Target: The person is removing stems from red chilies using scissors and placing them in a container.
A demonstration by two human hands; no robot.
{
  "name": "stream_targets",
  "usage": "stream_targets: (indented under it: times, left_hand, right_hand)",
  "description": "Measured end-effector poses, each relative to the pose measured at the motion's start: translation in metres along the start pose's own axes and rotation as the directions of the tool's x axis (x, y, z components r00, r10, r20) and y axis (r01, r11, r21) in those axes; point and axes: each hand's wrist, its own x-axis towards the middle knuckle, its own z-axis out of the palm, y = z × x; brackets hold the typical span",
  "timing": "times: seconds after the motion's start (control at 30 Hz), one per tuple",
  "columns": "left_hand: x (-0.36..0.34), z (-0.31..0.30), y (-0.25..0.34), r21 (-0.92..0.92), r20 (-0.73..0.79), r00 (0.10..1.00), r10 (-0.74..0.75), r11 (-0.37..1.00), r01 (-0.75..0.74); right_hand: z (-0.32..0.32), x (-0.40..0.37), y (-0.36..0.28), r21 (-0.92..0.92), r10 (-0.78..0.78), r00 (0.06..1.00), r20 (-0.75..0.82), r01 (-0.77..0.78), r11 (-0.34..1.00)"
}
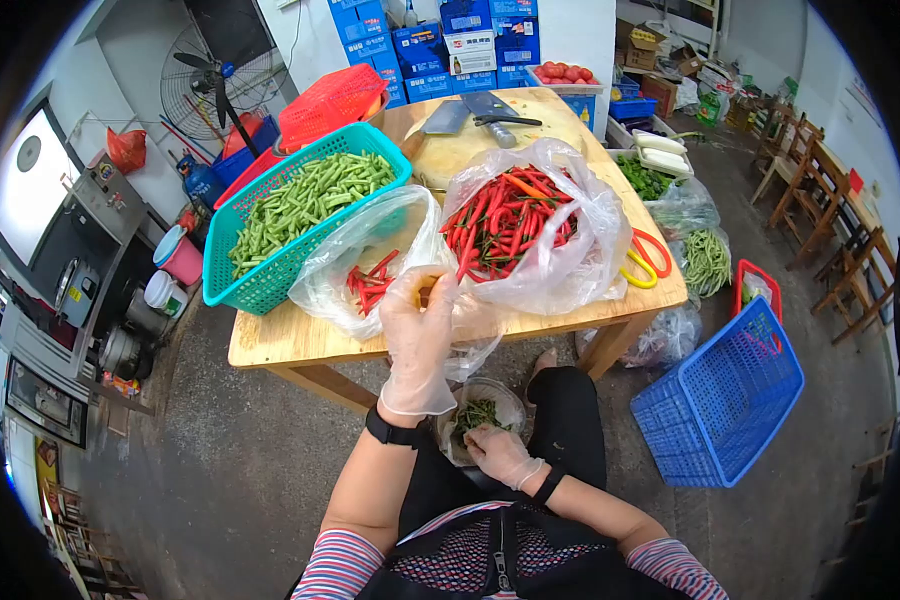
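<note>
My left hand (pixel 417 325), in a clear plastic glove, is raised at the table's front edge with its fingers curled closed. What it holds, if anything, is hidden. Beside it an open plastic bag (pixel 320 275) contains a few red chili peppers (pixel 370 285). To the right, a fuller plastic bag (pixel 595 255) is heaped with red chili peppers (pixel 510 220) with green stems. Lower down, my right hand (pixel 505 457), gloved too, has its fingers drawn together over a round bin (pixel 511 400) with green stems (pixel 478 415) inside; anything between those fingertips cannot be made out.
On the wooden table (pixel 270 338) stand a teal basket (pixel 255 292) of cut green beans, a cutting board (pixel 555 125) with a cleaver (pixel 447 117), and scissors (pixel 642 268) with yellow and red handles. A blue crate (pixel 720 400) sits on the floor to the right.
</note>
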Motion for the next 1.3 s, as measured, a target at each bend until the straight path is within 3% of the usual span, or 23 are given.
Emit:
stream_targets:
  times: [0.07,0.2,0.23,0.33,0.37,0.43,0.5,0.53,0.57,0.6,0.63,0.7,0.73,0.77,0.83,0.9,1.0,1.03,1.07,1.13,1.3]
  left_hand:
    - [-0.006,-0.007,0.007,0.122,-0.029,0.997,0.074,0.990,-0.070]
    - [-0.025,-0.022,0.009,0.116,-0.022,0.999,0.039,0.993,-0.036]
    - [-0.031,-0.027,0.013,0.026,-0.026,0.999,0.021,0.999,-0.021]
    - [-0.041,-0.032,0.016,-0.132,-0.051,0.997,-0.055,0.990,0.047]
    - [-0.042,-0.033,0.016,-0.199,-0.075,0.993,-0.096,0.977,0.079]
    - [-0.045,-0.034,0.024,-0.276,-0.054,0.983,-0.175,0.949,0.154]
    - [-0.047,-0.036,0.027,-0.503,0.051,0.936,-0.347,0.801,0.325]
    - [-0.049,-0.039,0.023,-0.563,0.107,0.927,-0.359,0.747,0.354]
    - [-0.050,-0.042,0.024,-0.569,0.096,0.929,-0.358,0.746,0.346]
    - [-0.050,-0.045,0.026,-0.584,0.143,0.904,-0.403,0.703,0.406]
    - [-0.051,-0.046,0.028,-0.596,0.192,0.873,-0.448,0.654,0.467]
    - [-0.055,-0.047,0.027,-0.594,0.222,0.868,-0.444,0.644,0.482]
    - [-0.058,-0.048,0.026,-0.582,0.264,0.862,-0.433,0.642,0.500]
    - [-0.061,-0.048,0.025,-0.577,0.268,0.856,-0.443,0.637,0.511]
    - [-0.065,-0.044,0.023,-0.577,0.295,0.869,-0.398,0.651,0.494]
    - [-0.069,-0.040,0.016,-0.617,0.282,0.890,-0.359,0.642,0.455]
    - [-0.072,-0.047,0.012,-0.558,0.260,0.870,-0.419,0.670,0.489]
    - [-0.072,-0.051,0.013,-0.573,0.319,0.830,-0.457,0.604,0.553]
    - [-0.072,-0.053,0.015,-0.580,0.381,0.784,-0.490,0.535,0.615]
    - [-0.075,-0.051,0.021,-0.570,0.374,0.810,-0.451,0.577,0.584]
    - [-0.077,-0.053,0.021,-0.556,0.395,0.830,-0.394,0.617,0.557]
  right_hand:
    - [-0.004,-0.001,-0.001,0.042,-0.006,0.999,-0.035,0.008,0.999]
    - [-0.062,0.010,-0.038,0.110,-0.015,0.991,-0.136,0.031,0.993]
    - [-0.086,0.015,-0.055,0.137,-0.074,0.971,-0.228,0.107,0.985]
    - [-0.164,0.038,-0.098,-0.040,-0.314,0.830,-0.460,0.334,0.942]
    - [-0.186,0.049,-0.107,-0.123,-0.410,0.742,-0.530,0.411,0.903]
    - [-0.215,0.070,-0.119,-0.364,-0.478,0.689,-0.544,0.320,0.875]
    - [-0.228,0.088,-0.117,-0.422,-0.361,0.798,-0.483,0.149,0.894]
    - [-0.228,0.085,-0.111,-0.424,-0.368,0.799,-0.476,0.158,0.892]
    - [-0.226,0.082,-0.102,-0.476,-0.204,0.934,-0.295,0.041,0.878]
    - [-0.225,0.081,-0.100,-0.550,-0.005,0.994,-0.111,-0.057,0.833]
    - [-0.219,0.077,-0.102,-0.557,-0.013,0.995,-0.100,-0.045,0.829]
    - [-0.204,0.066,-0.114,-0.293,-0.193,0.880,-0.433,0.065,0.954]
    - [-0.199,0.065,-0.118,-0.221,-0.229,0.827,-0.513,0.131,0.967]
    - [-0.197,0.062,-0.125,-0.215,-0.218,0.832,-0.511,0.121,0.969]
    - [-0.196,0.059,-0.139,0.052,-0.187,0.919,-0.348,0.218,0.975]
    - [-0.180,0.060,-0.135,0.053,-0.196,0.918,-0.346,0.227,0.972]
    - [-0.163,0.062,-0.127,0.076,-0.141,0.910,-0.389,0.185,0.980]
    - [-0.162,0.062,-0.128,0.076,-0.143,0.913,-0.382,0.186,0.980]
    - [-0.162,0.062,-0.129,0.198,-0.044,0.930,-0.366,0.124,0.972]
    - [-0.157,0.062,-0.129,0.377,0.076,0.925,-0.373,0.077,0.923]
    - [-0.145,0.060,-0.121,0.354,0.074,0.908,-0.412,0.085,0.931]
